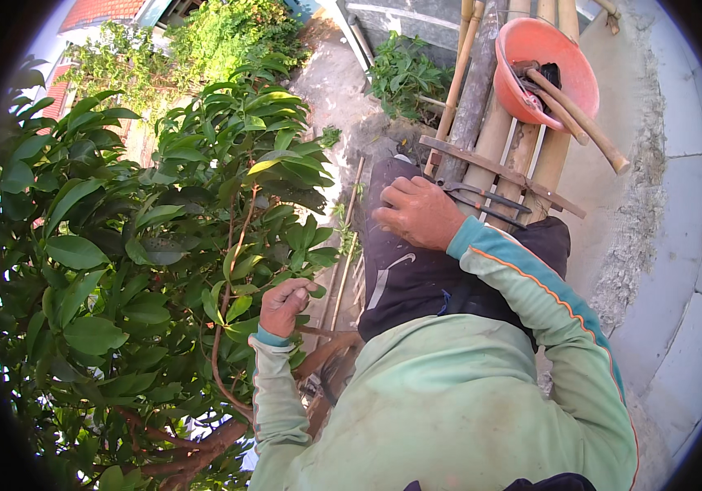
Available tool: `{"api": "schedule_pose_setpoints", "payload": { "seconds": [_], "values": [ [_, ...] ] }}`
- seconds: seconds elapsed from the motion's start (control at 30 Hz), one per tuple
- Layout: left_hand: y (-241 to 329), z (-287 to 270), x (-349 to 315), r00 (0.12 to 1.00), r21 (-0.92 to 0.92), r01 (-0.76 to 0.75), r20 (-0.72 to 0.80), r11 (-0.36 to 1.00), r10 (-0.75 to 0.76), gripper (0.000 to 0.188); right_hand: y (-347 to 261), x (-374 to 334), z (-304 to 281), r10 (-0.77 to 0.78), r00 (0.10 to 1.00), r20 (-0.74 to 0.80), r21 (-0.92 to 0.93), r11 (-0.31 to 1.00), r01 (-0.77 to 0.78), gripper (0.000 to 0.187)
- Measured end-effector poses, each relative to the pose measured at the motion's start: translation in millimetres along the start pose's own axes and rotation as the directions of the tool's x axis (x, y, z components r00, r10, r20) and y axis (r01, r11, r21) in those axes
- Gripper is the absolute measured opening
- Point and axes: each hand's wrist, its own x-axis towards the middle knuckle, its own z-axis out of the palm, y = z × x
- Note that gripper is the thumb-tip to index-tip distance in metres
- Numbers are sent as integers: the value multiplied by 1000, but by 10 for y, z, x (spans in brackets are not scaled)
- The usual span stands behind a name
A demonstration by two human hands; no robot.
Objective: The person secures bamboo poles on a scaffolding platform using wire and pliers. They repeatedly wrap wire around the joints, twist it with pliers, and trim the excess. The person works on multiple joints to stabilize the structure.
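I am looking down through the head camera at a pair of bare hands, and a dark pincer-like tool (486, 200) is lying just beyond the right wrist, its two long handles pointing away over the bamboo poles (490, 135). The right hand (420, 211) is resting back-up over the dark trousers (400, 274), its fingers curling under; I am not seeing its palm, so I cannot tell whether it is gripping anything or touching the tool's head. The left hand (287, 307) is hanging beside the leafy tree (93, 335), its fingers folding in and the thumb lying near the forefinger; I cannot tell whether anything is pinched there.

I am judging the tool to be rigid metal, fairly weighty toward its head and hardly fragile. The dark handles are looking smooth, so I am favouring a full-palm hold around both, well back from the pivot, with fingers staying out of the gap between them. Beyond a wooden crosspiece (498, 170), an orange-pink basin (543, 39) is sitting on the poles, with wooden tool handles (592, 137) leaning over its rim.
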Motion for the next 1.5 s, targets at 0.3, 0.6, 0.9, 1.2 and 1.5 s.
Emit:
{"api": "schedule_pose_setpoints", "payload": {
  "seconds": [0.3, 0.6, 0.9, 1.2, 1.5],
  "values": [
    [-675, -692, -255, 808, 941, 177, -307, 289, 503, 46, -109, 219, 22, 95, 968, 232, 9, 995, -100, 13],
    [251, 987, 522, 968, 459, -198, -47, 866, 246, 50, -524, 378, -313, 38, 950, 310, 96, 993, -71, 15],
    [226, 862, 709, 941, 457, -336, 113, 824, 320, 22, 168, -232, -575, 143, 935, 326, 362, 894, -263, 17],
    [481, 1345, 790, 990, -311, 37, 142, 950, 8, 19, -110, -244, -733, 435, 897, 78, 755, 561, -338, 12],
    [809, 1611, 596, 972, -485, 216, 188, 847, -140, 15, -592, -59, -374, 913, 406, 30, 982, -103, 158, 28]
  ]
}}
